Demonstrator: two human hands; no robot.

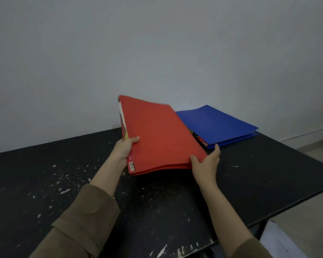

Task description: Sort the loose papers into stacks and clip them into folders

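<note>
Hands hold a closed red folder [157, 135] tilted above a black, paint-flecked desk [45, 174], its far end raised. The left hand [124, 148] grips the spine edge, thumb curled on the cover; the right hand [206, 162] pinches the near open corner. The folder's long axis runs away from the person, leaning left. A blue folder [218, 123] lies flat on the desk just beyond and right, nearer the right hand. No loose papers are visible.

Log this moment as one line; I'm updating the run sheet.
left hand: grips red folder spine | right hand: grips its corner | blue folder: on table
</note>
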